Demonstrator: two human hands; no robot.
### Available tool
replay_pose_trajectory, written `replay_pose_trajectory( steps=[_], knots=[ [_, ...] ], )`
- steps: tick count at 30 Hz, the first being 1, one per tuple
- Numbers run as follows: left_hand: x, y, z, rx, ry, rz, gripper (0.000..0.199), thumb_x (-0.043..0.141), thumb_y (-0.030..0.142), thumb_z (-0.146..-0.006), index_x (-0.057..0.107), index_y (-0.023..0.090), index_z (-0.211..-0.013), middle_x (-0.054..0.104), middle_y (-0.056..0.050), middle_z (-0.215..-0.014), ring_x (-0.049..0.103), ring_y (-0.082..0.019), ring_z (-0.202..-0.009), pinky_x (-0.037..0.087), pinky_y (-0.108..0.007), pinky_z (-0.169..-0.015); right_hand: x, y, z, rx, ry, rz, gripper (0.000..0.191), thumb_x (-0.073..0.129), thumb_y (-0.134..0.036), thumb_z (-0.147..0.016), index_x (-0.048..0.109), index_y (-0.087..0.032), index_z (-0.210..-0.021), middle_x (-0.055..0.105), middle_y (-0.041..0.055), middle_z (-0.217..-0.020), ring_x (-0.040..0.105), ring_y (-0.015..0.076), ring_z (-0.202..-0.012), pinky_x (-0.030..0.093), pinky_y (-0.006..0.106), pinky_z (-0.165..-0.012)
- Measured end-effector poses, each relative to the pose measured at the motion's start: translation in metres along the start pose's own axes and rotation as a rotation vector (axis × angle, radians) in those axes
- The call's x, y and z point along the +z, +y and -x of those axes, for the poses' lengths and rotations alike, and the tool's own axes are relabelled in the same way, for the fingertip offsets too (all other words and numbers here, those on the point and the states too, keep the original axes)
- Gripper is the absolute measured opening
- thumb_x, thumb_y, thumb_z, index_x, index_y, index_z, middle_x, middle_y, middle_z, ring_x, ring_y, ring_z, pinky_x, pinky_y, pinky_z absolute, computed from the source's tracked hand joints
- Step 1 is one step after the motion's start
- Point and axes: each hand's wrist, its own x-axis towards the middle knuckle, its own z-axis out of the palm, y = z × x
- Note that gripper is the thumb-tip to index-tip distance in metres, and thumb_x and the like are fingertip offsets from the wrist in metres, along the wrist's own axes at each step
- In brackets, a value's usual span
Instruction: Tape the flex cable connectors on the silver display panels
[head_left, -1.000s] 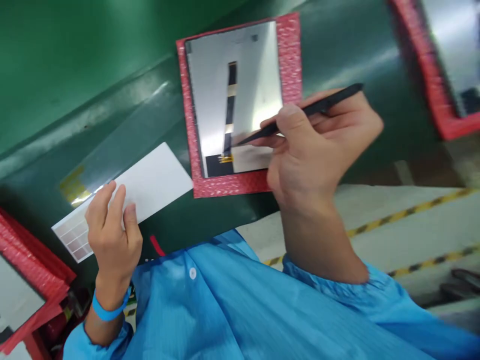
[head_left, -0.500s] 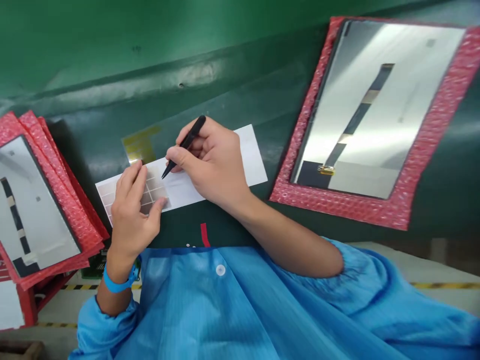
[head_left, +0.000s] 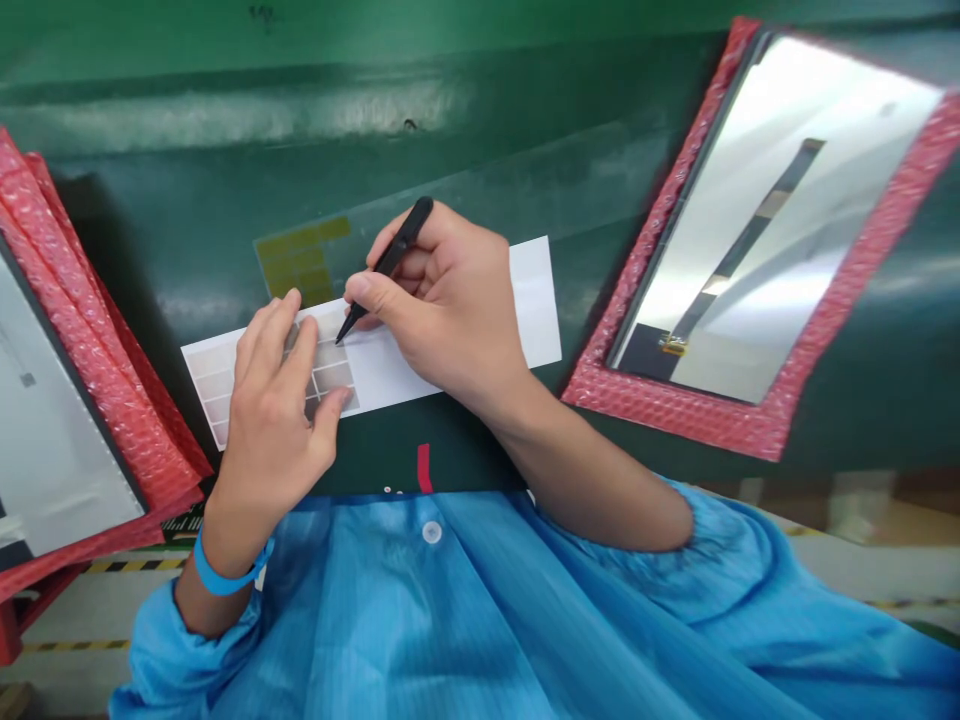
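Observation:
A white paper strip (head_left: 536, 305) lies slanted on the dark green mat, with grey rectangular labels (head_left: 332, 377) in rows on its left part. My left hand (head_left: 281, 400) rests on those labels, palm down, its fingers apart and holding nothing. In my right hand (head_left: 450, 300) are black tweezers (head_left: 403, 238), held like a pen, with the tips pointing down at a label near the strip's upper edge. Whether the tips grip anything is too small to tell. Behind the strip, a clear sheet with yellow pieces (head_left: 294, 258) lies on the mat.
On the right, a silvery panel (head_left: 750, 240) lies on pink bubble wrap (head_left: 682, 417). Another panel (head_left: 56, 430) sits on stacked pink bubble wrap (head_left: 112, 350) at the left edge. A small red strip (head_left: 424, 468) lies near the mat's front edge.
The view has shifted. The tweezer tips have moved a little right along the labels, and my left hand's fingers have spread slightly over them.

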Motion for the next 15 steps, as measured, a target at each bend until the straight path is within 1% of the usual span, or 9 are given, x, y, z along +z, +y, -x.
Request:
replay_pose_trajectory(
  steps=[3,5,9,11,13,14,15],
  knots=[
    [0.001,0.000,0.000,0.003,0.008,0.006,0.056,0.074,0.032,-0.100,0.056,0.018,-0.150,0.052,-0.020,-0.168,0.047,-0.036,-0.159,0.042,-0.058,-0.131,-0.001,0.004,-0.002,-0.027,-0.042,0.015,0.040,0.094,-0.048,-0.086,0.061,-0.026,-0.091,0.063,-0.0053,-0.075,0.069,0.0160,-0.065,0.065,0.029,-0.057],
    [0.001,0.000,0.000,0.000,0.008,0.007,0.056,0.074,0.033,-0.100,0.055,0.019,-0.151,0.052,-0.019,-0.169,0.047,-0.036,-0.159,0.042,-0.059,-0.132,0.002,0.007,-0.002,-0.053,-0.040,0.005,0.038,0.092,-0.047,-0.089,0.060,-0.026,-0.091,0.062,-0.0062,-0.073,0.068,0.0146,-0.063,0.064,0.027,-0.055],
    [0.000,-0.001,-0.002,-0.024,-0.004,-0.028,0.057,0.077,0.035,-0.099,0.057,0.022,-0.151,0.053,-0.016,-0.169,0.049,-0.036,-0.158,0.043,-0.059,-0.131,0.011,0.004,0.004,-0.089,-0.002,-0.107,0.039,0.091,-0.050,-0.089,0.060,-0.026,-0.089,0.063,-0.0069,-0.073,0.068,0.0130,-0.060,0.062,0.024,-0.051],
    [-0.002,-0.004,-0.003,-0.030,-0.006,-0.040,0.057,0.079,0.034,-0.098,0.059,0.022,-0.150,0.055,-0.014,-0.168,0.051,-0.036,-0.157,0.046,-0.058,-0.130,0.010,-0.002,0.007,-0.093,0.007,-0.168,0.041,0.090,-0.053,-0.089,0.060,-0.026,-0.090,0.065,-0.0067,-0.073,0.070,0.0133,-0.062,0.063,0.024,-0.053],
    [-0.006,-0.006,-0.005,-0.025,0.001,-0.033,0.057,0.079,0.034,-0.097,0.061,0.023,-0.150,0.057,-0.014,-0.166,0.053,-0.036,-0.155,0.047,-0.058,-0.129,-0.002,-0.010,0.010,-0.112,0.051,-0.204,0.042,0.090,-0.056,-0.088,0.060,-0.027,-0.092,0.068,-0.0064,-0.074,0.073,0.0137,-0.064,0.063,0.023,-0.052],
    [-0.009,-0.007,-0.006,-0.017,0.005,-0.029,0.058,0.079,0.035,-0.097,0.061,0.023,-0.151,0.058,-0.014,-0.165,0.055,-0.037,-0.153,0.048,-0.059,-0.128,-0.013,-0.013,0.011,-0.133,0.095,-0.212,0.042,0.090,-0.056,-0.088,0.060,-0.027,-0.093,0.070,-0.0061,-0.075,0.074,0.0140,-0.064,0.062,0.022,-0.051],
    [-0.011,-0.006,-0.007,-0.011,0.009,-0.028,0.059,0.079,0.036,-0.097,0.062,0.024,-0.152,0.059,-0.014,-0.164,0.057,-0.037,-0.152,0.049,-0.059,-0.128,-0.030,-0.016,0.011,-0.157,0.150,-0.209,0.042,0.090,-0.056,-0.089,0.060,-0.027,-0.094,0.071,-0.0058,-0.076,0.074,0.0142,-0.065,0.061,0.022,-0.050]
  ],
)
